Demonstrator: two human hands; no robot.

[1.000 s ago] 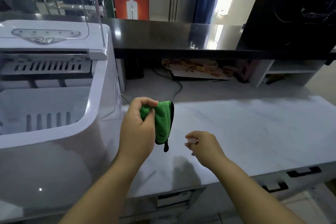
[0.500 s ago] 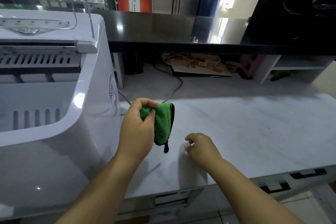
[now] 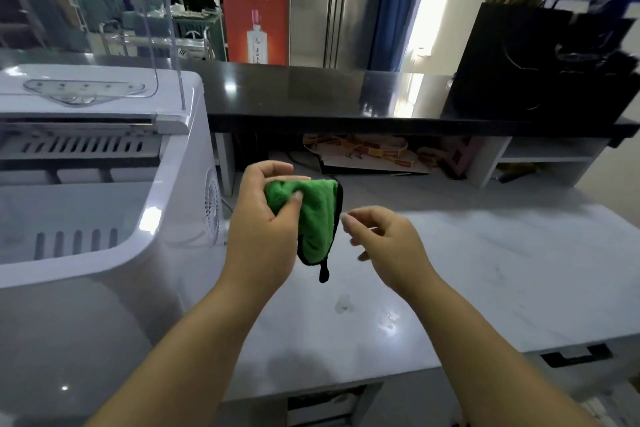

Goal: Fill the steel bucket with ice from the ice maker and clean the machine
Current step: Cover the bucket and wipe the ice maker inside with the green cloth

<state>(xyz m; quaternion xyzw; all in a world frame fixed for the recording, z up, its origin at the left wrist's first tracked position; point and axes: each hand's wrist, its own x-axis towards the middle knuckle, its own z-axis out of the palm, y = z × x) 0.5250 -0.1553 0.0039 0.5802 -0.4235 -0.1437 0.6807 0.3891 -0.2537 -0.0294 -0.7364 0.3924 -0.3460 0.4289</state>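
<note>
cleaning step: my left hand (image 3: 263, 236) grips a green microfibre cloth (image 3: 317, 218) mid-frame; my right hand (image 3: 384, 246), loosely curled and empty, should probably help refold it before wiping the white ice maker (image 3: 104, 288) at left

A restaurant service bar: black counter (image 3: 311, 94), steel fridge (image 3: 332, 17), liquor poster (image 3: 254, 3), ice maker (image 3: 104, 184).

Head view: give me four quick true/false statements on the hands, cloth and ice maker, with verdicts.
1. The left hand grips the green cloth. True.
2. The right hand also holds the cloth. False: it is beside the cloth, holding nothing.
3. The ice maker has its clear lid closed. False: the lid stands open.
4. The cloth is off the white counter. True.
</note>
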